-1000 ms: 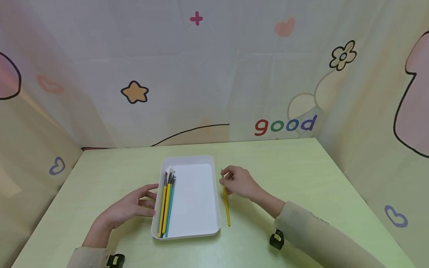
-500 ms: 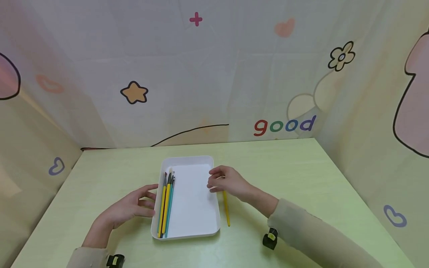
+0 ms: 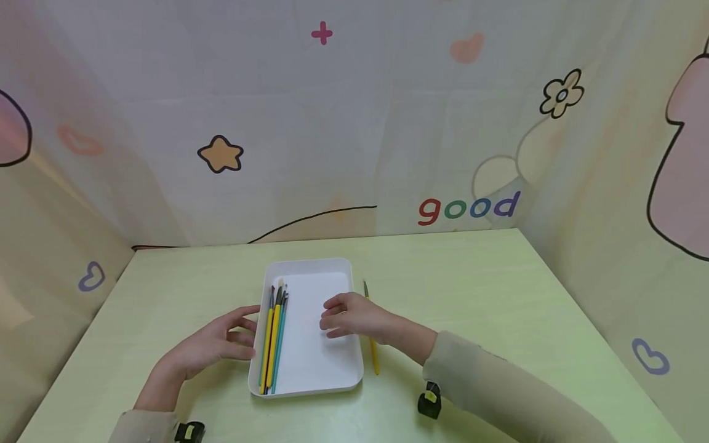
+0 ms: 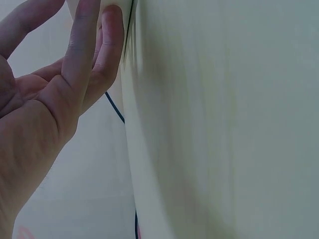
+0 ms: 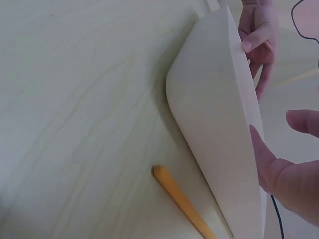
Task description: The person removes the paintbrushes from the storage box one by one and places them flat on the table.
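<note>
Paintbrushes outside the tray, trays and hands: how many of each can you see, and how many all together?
White tray: 1
Yellow paintbrush outside it: 1
Hands, a left hand and a right hand: 2
Total: 4

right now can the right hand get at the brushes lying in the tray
Probably yes: the right hand is over the tray, and only bare tray surface lies between it and the brushes. The left hand is outside the tray, at its left side, out of the way.

From the head view I log the tray (image 3: 318, 369) at lower centre, on the table (image 3: 471, 277); brushes (image 3: 274, 344) inside, leftmost; loose brush (image 3: 375, 357) just outside, right.
</note>
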Available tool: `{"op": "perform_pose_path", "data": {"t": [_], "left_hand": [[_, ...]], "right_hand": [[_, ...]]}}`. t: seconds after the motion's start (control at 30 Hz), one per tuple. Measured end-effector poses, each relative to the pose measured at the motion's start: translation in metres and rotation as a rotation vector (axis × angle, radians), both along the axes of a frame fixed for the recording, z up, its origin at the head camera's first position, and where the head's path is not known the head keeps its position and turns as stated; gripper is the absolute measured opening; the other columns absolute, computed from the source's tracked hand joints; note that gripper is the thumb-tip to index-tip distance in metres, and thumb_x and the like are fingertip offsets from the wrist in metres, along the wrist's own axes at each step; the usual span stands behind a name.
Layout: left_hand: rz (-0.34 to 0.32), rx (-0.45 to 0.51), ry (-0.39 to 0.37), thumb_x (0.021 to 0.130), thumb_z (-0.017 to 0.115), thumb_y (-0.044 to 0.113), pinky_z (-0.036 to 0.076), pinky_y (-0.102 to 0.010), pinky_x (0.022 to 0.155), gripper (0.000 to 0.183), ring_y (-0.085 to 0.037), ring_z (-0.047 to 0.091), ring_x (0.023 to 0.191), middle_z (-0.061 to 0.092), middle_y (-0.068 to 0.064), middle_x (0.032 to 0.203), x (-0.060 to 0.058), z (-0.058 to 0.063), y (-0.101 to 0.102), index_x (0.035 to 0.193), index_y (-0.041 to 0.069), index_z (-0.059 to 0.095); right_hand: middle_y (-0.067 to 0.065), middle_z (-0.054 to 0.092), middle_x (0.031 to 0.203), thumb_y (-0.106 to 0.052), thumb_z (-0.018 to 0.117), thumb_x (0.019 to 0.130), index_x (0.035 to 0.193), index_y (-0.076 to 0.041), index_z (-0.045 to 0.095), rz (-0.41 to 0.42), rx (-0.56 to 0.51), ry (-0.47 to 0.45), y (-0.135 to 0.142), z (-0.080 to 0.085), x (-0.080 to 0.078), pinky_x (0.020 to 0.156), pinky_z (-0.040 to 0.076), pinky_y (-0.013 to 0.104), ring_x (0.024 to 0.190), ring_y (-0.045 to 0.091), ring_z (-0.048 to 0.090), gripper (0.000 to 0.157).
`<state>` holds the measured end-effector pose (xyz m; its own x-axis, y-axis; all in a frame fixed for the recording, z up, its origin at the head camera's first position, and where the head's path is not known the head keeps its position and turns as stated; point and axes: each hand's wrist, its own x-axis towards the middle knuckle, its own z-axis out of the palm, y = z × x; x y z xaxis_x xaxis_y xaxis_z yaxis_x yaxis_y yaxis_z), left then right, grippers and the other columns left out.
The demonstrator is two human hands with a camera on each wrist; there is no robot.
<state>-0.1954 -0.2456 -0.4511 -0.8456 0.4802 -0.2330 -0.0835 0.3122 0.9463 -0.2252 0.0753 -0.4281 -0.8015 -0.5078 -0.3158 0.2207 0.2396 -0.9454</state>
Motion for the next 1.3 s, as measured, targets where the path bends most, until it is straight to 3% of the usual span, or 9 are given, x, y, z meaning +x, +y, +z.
{"op": "perform_pose_path", "data": {"t": [0.3, 0.9, 1.3], "left_hand": [[0.0, 0.006, -0.008, 0.089, 0.077, 0.006, 0.052, -0.039, 0.093, 0.088, -0.033, 0.06, 0.116, 0.046, -0.025, 0.139, 0.0, 0.0, -0.001, 0.159, 0.0, 0.024], [-0.009, 0.024, -0.016, 0.089, 0.077, 0.004, 0.052, -0.038, 0.093, 0.09, -0.033, 0.06, 0.116, 0.046, -0.026, 0.139, 0.0, 0.0, -0.001, 0.16, -0.001, 0.023], [-0.008, 0.015, -0.032, 0.09, 0.076, 0.006, 0.052, -0.04, 0.094, 0.089, -0.033, 0.058, 0.117, 0.044, -0.026, 0.141, 0.0, 0.003, 0.001, 0.16, 0.001, 0.022]], "right_hand": [[0.017, 0.065, 0.118, -0.005, 0.066, 0.098, 0.14, 0.016, 0.044, 0.045, -0.035, -0.075, -0.014, -0.006, 0.003, 0.093, 0.055, 0.041, 0.109, 0.034, 0.068, 0.052], [0.026, 0.059, 0.137, -0.02, 0.06, 0.104, 0.146, 0.009, 0.047, 0.0, -0.23, -0.312, -0.039, -0.011, -0.003, 0.094, 0.053, 0.05, 0.126, 0.037, 0.059, 0.053], [0.024, 0.057, 0.14, -0.024, 0.057, 0.105, 0.148, 0.005, 0.047, -0.023, -0.277, -0.341, -0.054, -0.013, 0.0, 0.095, 0.052, 0.055, 0.128, 0.039, 0.057, 0.053]]}}
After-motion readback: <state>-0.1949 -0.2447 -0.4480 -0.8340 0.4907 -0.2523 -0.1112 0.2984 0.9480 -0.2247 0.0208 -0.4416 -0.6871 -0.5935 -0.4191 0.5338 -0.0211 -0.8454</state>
